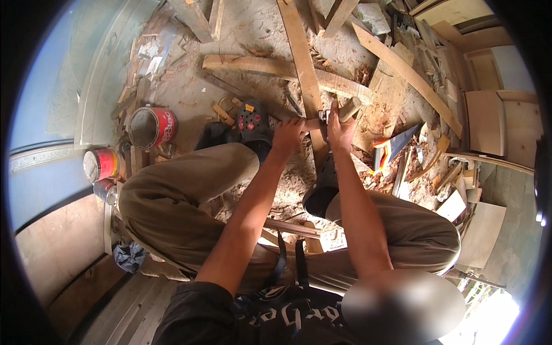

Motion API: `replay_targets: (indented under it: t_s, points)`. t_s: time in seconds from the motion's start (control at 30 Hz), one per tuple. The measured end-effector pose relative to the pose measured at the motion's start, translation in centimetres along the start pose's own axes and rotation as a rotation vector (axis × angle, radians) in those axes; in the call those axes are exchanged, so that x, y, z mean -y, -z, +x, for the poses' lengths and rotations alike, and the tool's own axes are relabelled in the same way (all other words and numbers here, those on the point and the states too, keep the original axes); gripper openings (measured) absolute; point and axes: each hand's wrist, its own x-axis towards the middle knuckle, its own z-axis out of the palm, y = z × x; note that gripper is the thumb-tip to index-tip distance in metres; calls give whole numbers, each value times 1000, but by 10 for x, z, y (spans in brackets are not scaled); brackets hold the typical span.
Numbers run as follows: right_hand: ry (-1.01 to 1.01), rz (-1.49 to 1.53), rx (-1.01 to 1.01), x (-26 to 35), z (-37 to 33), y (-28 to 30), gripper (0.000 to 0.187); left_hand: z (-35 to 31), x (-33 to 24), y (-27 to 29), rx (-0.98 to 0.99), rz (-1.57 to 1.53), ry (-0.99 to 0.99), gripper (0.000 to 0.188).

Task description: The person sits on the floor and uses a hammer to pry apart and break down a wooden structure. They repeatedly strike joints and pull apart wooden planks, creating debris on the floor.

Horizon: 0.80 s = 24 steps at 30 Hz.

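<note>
Both my hands meet over a long narrow plank [307, 75] that runs away from me between my feet. My left hand [289, 135] is closed at the left end of a short reddish wooden bar [312, 125] lying across the plank. My right hand [340, 131] is wrapped round a tool with a thick pale wooden piece [349, 109] sticking out at the upper right. A dark and shiny metal part [324, 117] shows between the hands. Fingers hide how these parts join, so the tool's exact kind is unclear.
A curved timber [253, 65] lies under the plank's far part. Red-labelled cans [152, 127] stand at left. A dark handsaw-like tool with an orange and white edge [397, 148] rests at right among wood scraps. Dark clogs [253, 123] are on my feet. Panels [483, 123] line the right.
</note>
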Motion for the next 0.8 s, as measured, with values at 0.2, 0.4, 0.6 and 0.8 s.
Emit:
replay_targets:
  t_s: [0.2,0.4,0.6,0.8]
  points:
    - [-30,198,1,8,-14,11,36,0,-7,3,43,8,58,42]
    - [87,392,178,48,-16,41,44,-9,-13,2,-60,136,77,57]
    - [-43,391,237,51,-29,45,56,-38,-37,3,-327,32,142,62]
    - [-101,457,269,42,-23,38,57,-28,-43,19,168,-658,506,42]
